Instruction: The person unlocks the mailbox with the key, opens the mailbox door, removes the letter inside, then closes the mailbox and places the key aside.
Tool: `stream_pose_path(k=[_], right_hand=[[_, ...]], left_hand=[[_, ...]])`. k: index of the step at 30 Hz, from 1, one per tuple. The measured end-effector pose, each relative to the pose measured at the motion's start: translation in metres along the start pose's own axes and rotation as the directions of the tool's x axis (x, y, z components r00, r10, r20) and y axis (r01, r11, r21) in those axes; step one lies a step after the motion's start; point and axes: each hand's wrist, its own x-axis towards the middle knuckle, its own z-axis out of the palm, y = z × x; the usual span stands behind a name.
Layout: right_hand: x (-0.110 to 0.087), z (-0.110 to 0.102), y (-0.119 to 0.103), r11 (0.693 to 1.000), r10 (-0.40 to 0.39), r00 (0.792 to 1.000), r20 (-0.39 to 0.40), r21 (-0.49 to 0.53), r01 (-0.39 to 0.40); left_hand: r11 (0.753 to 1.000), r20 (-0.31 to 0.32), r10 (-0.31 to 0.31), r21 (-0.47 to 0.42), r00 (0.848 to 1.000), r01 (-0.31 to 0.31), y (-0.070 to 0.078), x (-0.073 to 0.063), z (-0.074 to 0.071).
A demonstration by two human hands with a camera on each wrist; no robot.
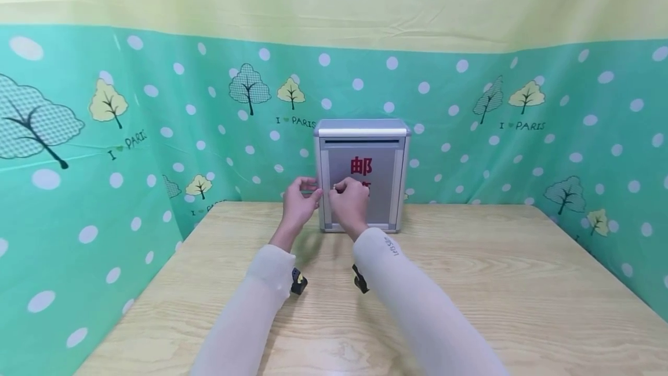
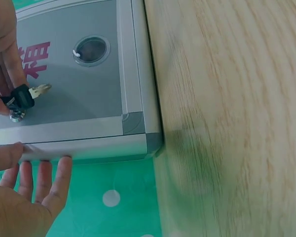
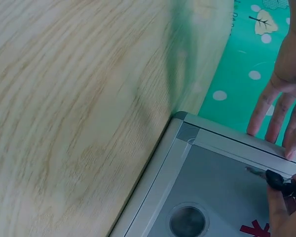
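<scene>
A grey metal mailbox [image 1: 383,208] with red characters and a top slot stands upright at the back of the table. My right hand [image 1: 349,205] is at the left part of its front door, pinching a black-headed key at the small round lock [image 2: 17,116]. A second key [image 2: 38,91] with a bare metal blade sticks out beside those fingers. My left hand [image 1: 300,205] touches the mailbox's left side. Its fingers lie fairly straight along the side wall, with the thumb [image 2: 10,154] at the front edge. The blade in the lock is hidden.
The wooden table [image 1: 469,283] runs under both forearms up to the mailbox. Behind and beside it hangs a green and yellow curtain [image 1: 443,103] printed with dots and trees. A round window [image 2: 92,51] sits low in the mailbox door.
</scene>
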Motion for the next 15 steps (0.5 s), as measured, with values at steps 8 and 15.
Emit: stream_pose_path(k=[8, 15], right_hand=[[0.0004, -0.0023, -0.0023, 1.000, -0.002, 1.000, 0.021, -0.027, 0.002], [0.0001, -0.0036, -0.0004, 0.999, -0.024, 0.999, 0.036, -0.028, 0.025]], left_hand=[[1.000, 0.000, 0.004, -0.011, 1.000, -0.004, 0.0011, 0.0004, 0.0011], [1.000, -0.004, -0.010, 0.004, 1.000, 0.010, 0.0014, -0.0001, 0.0010]])
